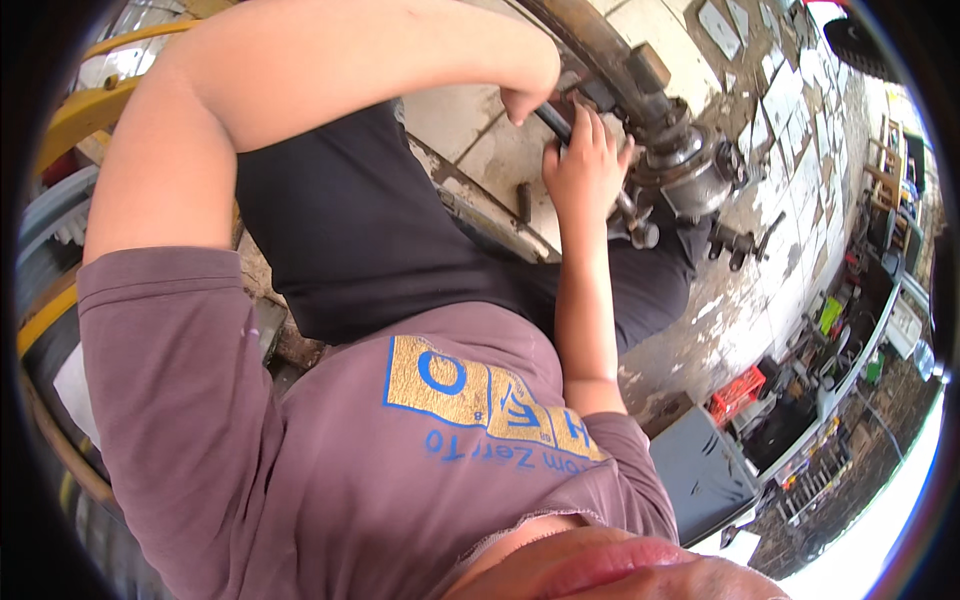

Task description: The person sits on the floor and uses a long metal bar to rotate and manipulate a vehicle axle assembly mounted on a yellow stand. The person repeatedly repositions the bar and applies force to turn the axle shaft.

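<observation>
The person sits or crouches low, with knees apart, over a worn metal assembly. The assembly consists of a rust-brown metal tube (603, 52), running diagonally, and a grey round hub (690, 168) at its lower end. The hub lies near the right knee, over a tiled floor (660, 30).

The left hand (524, 103) is at the upper end of a short black bar (553, 122), its forearm crossing from the left. Its fingers are mostly hidden; whether they are closed on the bar cannot be told. The right hand (588, 165) is just beside it, back upward, fingers extended and slightly spread along the lower end of the bar, close to the tube. Its grip cannot be confirmed. The two hands are near each other, with a stretch of the bar showing between them.

Below the right hand, a metal rod with a round head (642, 235) lies next to the hub. A small dark cylindrical pin (524, 202) is on the tiles, left of the right forearm. A loose metal fitting (738, 245) with a projecting stem lies to the right of the hub.

Further right are a red crate (737, 393) and a grey case (703, 475).
</observation>
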{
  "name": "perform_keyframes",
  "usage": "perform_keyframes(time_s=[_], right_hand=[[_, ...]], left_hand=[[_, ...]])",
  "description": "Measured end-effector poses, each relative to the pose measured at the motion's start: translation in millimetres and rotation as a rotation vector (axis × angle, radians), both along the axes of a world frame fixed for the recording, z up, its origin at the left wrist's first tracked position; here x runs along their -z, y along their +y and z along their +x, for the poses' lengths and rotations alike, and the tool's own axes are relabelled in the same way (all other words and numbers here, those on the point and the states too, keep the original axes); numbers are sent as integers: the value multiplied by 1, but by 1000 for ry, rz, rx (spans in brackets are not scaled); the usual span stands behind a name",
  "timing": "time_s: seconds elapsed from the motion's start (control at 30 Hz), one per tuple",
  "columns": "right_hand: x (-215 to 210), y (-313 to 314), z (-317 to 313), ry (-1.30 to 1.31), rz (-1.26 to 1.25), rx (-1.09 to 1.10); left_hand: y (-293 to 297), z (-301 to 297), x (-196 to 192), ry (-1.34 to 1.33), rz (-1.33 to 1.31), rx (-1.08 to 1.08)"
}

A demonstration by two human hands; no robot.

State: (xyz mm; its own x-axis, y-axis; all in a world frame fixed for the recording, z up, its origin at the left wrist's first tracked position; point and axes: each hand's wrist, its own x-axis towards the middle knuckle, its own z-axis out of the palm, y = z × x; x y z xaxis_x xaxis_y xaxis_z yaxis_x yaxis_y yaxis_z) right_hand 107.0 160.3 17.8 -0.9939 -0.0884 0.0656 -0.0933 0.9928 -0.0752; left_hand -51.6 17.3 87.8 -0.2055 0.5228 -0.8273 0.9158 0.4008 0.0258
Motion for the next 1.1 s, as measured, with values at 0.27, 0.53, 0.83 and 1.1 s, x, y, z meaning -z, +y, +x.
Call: perform_keyframes(time_s=[0.27,0.53,0.83,1.1], right_hand=[[7,7,17,133,-92,22],[-11,-2,18,-61,-70,41],[6,8,56,119,-111,-56],[15,-6,41,89,-13,-39]], left_hand=[[7,1,-4,43,-54,-46],[-1,0,-18,34,-92,-52],[0,6,-21,31,-90,-42],[5,4,-5,71,-77,-37]])
